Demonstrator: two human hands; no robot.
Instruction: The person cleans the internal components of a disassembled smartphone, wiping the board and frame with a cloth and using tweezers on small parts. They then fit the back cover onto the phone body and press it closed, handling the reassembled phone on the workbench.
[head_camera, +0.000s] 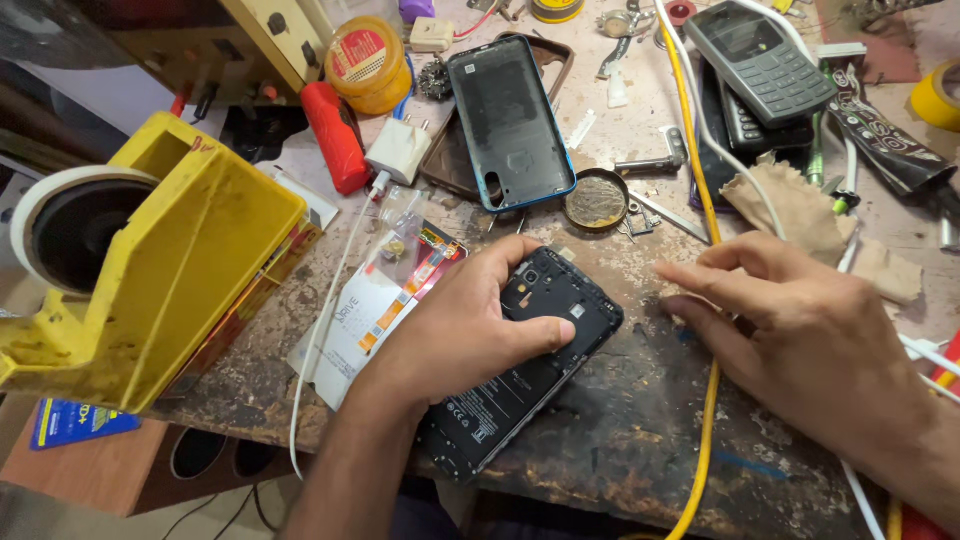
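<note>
- Pinning the opened phone on the workbench, left hand closed over it.
- Right hand, just right of the phone, fingers loosely spread, empty.
- Looks mid-teardown; next probably needs a tool.
- Back cover lies beyond the phone.

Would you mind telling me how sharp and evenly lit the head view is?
Head view: soft, even light; the opened phone under the left hand is sharp, the right hand slightly soft, the yellow tape dispenser bowed by the wide lens.
</note>
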